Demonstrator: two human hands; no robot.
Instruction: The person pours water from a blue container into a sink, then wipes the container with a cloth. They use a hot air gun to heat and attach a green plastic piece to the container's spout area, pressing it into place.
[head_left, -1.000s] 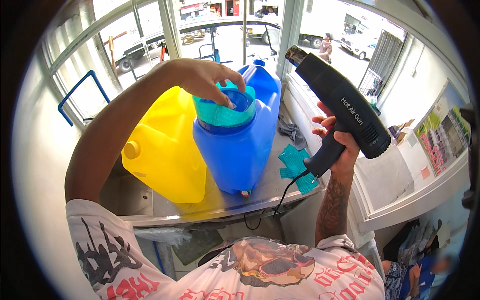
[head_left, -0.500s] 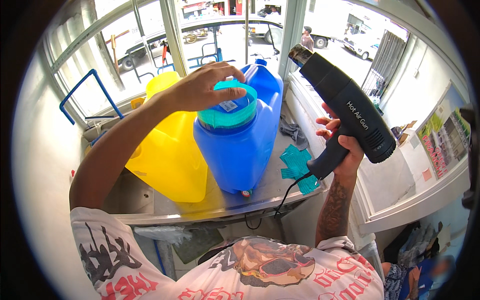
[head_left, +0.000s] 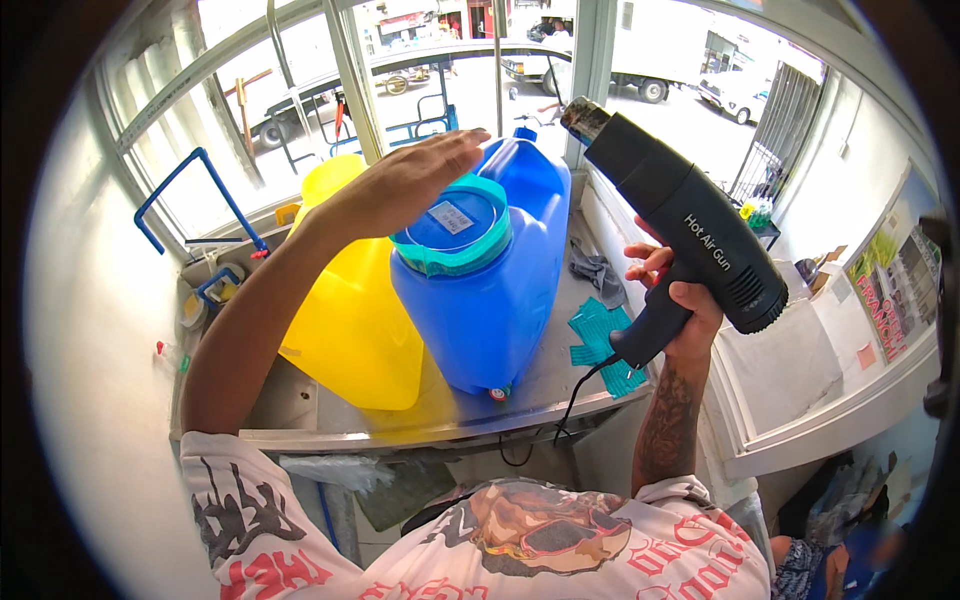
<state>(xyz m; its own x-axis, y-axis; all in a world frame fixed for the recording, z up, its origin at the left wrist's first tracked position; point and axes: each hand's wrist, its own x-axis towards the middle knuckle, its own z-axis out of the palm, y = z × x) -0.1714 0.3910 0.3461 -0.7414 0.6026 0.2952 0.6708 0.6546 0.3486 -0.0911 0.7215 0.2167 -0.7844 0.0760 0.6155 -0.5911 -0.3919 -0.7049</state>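
Observation:
My right hand (head_left: 697,318) is wrapped round the handle of a black heat gun (head_left: 690,215), whose metal nozzle points up and to the left. My left hand (head_left: 415,182) is held flat with fingers stretched out, over the far left edge of the lid of a blue plastic water container (head_left: 465,325). Whether it touches the lid I cannot tell. A teal plastic seal band (head_left: 440,262) circles the lid (head_left: 450,220), which bears a white label. Left of the blue container, partly behind my left forearm, stands a yellow container (head_left: 360,345). Several flat teal bands (head_left: 608,340) lie to its right.
Both containers stand on a metal counter (head_left: 350,422) with a sink basin at its left. A dark grey cloth (head_left: 597,270) lies near the right side. The heat gun's black cord (head_left: 575,395) hangs over the front edge. Windows face a street with vehicles.
My left hand has lifted off the lid band and flattened, uncovering more of the lid and label. The heat gun has shifted slightly, still in my right hand.

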